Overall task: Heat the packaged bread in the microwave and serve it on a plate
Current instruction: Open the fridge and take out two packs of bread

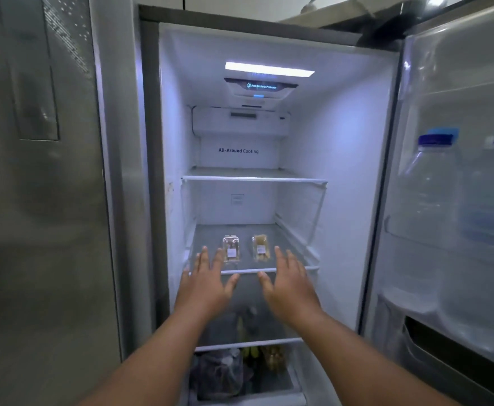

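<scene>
Reaching into the fridge (342,142), left hand (207,281) and right hand (288,281), fingers spread and empty, near two bread packs (231,249); heating and plating remain.

open fridge (342,171), water bottles (433,200) in door, bananas (251,351) below

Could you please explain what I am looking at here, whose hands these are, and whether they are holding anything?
There is one picture, taken by a wide-angle camera worn on a person's head, looking forward and down. No machine is involved. The left hand and right hand are the wearer's own, both with fingers spread and holding nothing. They reach into an open fridge toward a glass shelf where two small packaged breads lie side by side, the left package and the right package. Water bottles stand in the door. A drawer below holds produce, too dim to name.
</scene>
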